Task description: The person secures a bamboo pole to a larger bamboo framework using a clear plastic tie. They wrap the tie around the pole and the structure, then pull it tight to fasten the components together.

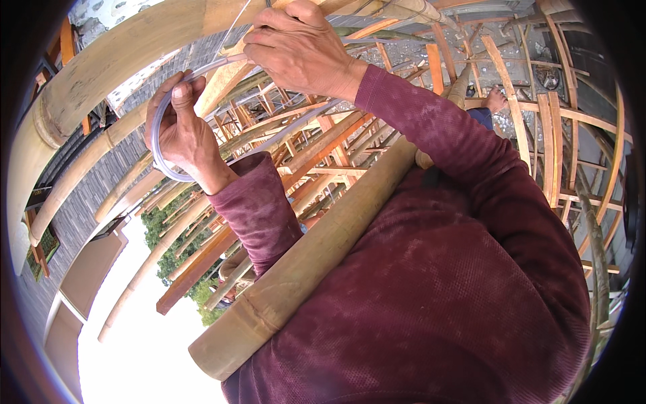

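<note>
Left hand (178, 131) grasping looped clear tube (155, 140) between thumb and fingers, right hand (299, 50) curled, apparently pinching its upper end, beside thick bamboo pole (101, 81).

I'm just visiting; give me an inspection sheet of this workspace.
Surface: thick bamboo pole slanting across the person's front.
Job's things: clear tube, curving down past the left hand.
Clutter: wooden beams crisscrossing beyond the hands.
Left hand: grips the tube between thumb and fingers.
Right hand: fingers curled where the tube meets it; grip partly hidden.
Cables: thin pale line near the hands; kind unclear.
Surroundings: grey tiled roof, green trees, another person's hand at right.
</note>
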A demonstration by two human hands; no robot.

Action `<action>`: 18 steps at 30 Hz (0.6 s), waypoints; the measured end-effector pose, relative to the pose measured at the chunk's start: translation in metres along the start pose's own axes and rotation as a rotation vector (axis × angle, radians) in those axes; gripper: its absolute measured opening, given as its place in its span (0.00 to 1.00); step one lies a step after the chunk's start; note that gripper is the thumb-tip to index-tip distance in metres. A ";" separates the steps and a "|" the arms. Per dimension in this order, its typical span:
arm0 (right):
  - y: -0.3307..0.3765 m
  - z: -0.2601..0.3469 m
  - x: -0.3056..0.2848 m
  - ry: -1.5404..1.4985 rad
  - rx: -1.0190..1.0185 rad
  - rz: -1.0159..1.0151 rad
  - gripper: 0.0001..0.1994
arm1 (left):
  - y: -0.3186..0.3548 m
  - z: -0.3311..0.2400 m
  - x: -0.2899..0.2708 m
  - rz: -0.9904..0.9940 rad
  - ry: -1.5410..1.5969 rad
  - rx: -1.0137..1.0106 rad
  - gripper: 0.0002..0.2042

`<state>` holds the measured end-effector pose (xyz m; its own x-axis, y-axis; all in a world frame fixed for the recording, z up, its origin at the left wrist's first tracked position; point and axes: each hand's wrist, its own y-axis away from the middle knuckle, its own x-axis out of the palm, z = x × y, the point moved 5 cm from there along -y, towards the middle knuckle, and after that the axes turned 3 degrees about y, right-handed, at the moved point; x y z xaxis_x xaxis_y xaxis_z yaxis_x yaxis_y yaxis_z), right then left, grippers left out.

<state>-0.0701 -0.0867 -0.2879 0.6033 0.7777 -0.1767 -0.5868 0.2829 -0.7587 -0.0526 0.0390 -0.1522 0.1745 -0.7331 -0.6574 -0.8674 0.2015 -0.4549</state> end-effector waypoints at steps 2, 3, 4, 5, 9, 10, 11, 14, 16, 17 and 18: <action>-0.001 0.000 -0.001 -0.001 0.016 0.049 0.06 | -0.001 -0.002 0.002 0.004 0.032 -0.013 0.14; 0.001 0.007 -0.003 0.130 -0.012 0.040 0.07 | 0.000 -0.001 0.003 0.001 0.034 -0.008 0.13; 0.002 0.005 -0.001 0.124 -0.005 0.045 0.07 | 0.000 0.001 0.005 0.001 0.039 -0.004 0.13; 0.003 0.005 0.000 0.114 -0.004 0.052 0.08 | 0.002 0.001 0.006 0.001 0.052 -0.020 0.12; 0.004 0.011 0.005 0.093 -0.012 0.049 0.07 | 0.007 0.000 0.000 -0.014 0.123 -0.036 0.10; 0.003 0.011 0.003 0.096 -0.004 0.036 0.06 | 0.006 0.001 -0.001 0.003 0.115 -0.035 0.10; 0.003 0.006 0.001 0.113 -0.023 0.029 0.05 | 0.004 0.006 0.006 0.026 0.137 -0.037 0.09; 0.007 -0.014 -0.005 0.166 -0.010 0.062 0.05 | -0.001 0.023 0.031 0.073 0.212 -0.055 0.09; 0.004 -0.009 -0.005 0.148 0.002 0.079 0.06 | -0.001 0.028 0.026 0.081 0.230 -0.077 0.09; 0.001 -0.001 -0.004 0.125 0.001 0.079 0.06 | 0.001 0.026 0.019 0.067 0.230 -0.067 0.09; -0.001 0.001 -0.003 0.112 0.003 0.084 0.06 | 0.002 0.024 0.016 0.052 0.254 -0.074 0.08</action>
<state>-0.0721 -0.0885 -0.2859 0.6082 0.7313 -0.3088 -0.6398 0.2212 -0.7360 -0.0406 0.0429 -0.1783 0.0144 -0.8641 -0.5031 -0.9055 0.2021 -0.3730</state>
